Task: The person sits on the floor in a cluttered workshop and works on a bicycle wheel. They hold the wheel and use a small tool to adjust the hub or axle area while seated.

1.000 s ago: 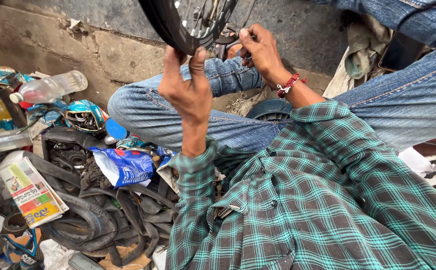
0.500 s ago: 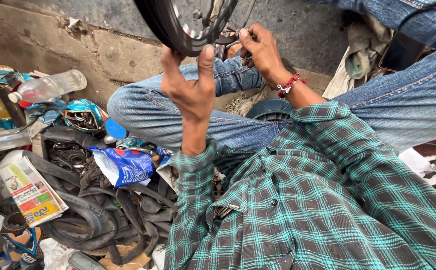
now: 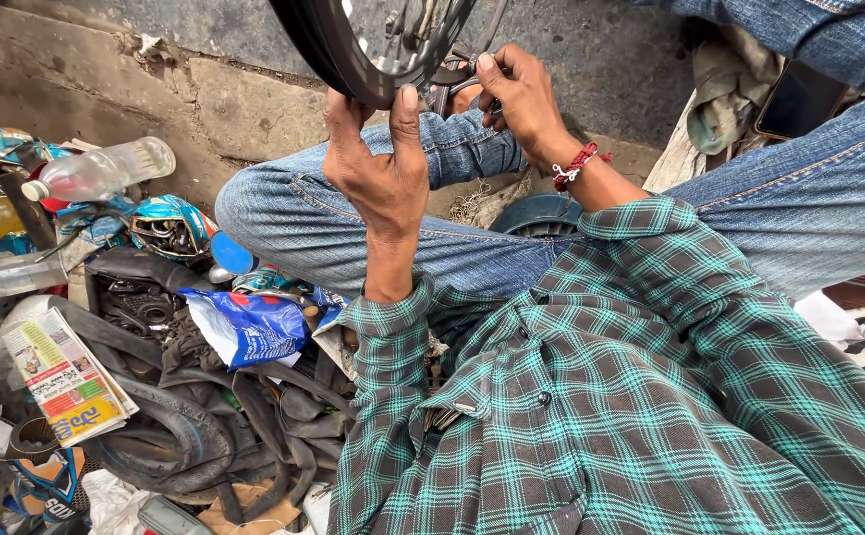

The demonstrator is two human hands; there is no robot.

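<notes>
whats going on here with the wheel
A person in a green plaid shirt and jeans is sitting low, working on a wheel held up at the top of the view. The left hand has a grip on the black tyre's edge, thumb pressed against it. The right hand, with a red thread bracelet at the wrist, is at the hub side, fingers on a small metal part; what it is cannot be made out. Beside the left knee lie old rubber tubes, a blue packet and a plastic bottle.
</notes>
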